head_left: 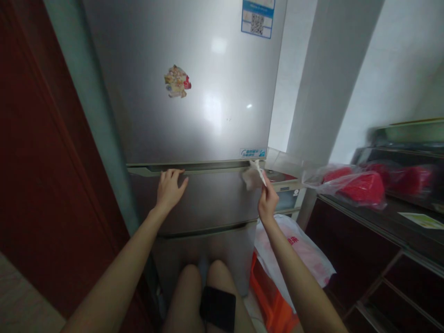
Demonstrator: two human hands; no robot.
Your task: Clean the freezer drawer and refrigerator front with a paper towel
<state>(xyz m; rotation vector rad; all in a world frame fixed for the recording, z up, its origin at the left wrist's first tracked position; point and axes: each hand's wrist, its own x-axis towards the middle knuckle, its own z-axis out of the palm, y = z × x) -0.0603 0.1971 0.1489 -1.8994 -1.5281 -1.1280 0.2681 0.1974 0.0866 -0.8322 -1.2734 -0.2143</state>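
Observation:
In front of me stands a silver refrigerator (204,125) with an upper door and two lower sections. My left hand (169,187) rests at the top edge of the middle section (204,194), its fingertips over the recessed handle groove and its thumb held apart. Near the groove's right end, my right hand (268,199) pinches a crumpled white cloth or tissue (255,175), part of which is smeared by motion. A blue-and-white label (252,153) sits just above that cloth on the upper door.
A black rectangular device (218,307) lies on my lap. To the right are an orange plastic stool or crate (270,296) under a white bag (294,245), and a dark counter (391,217) bearing red items in clear plastic (362,187). A dark red door (52,162) stands left.

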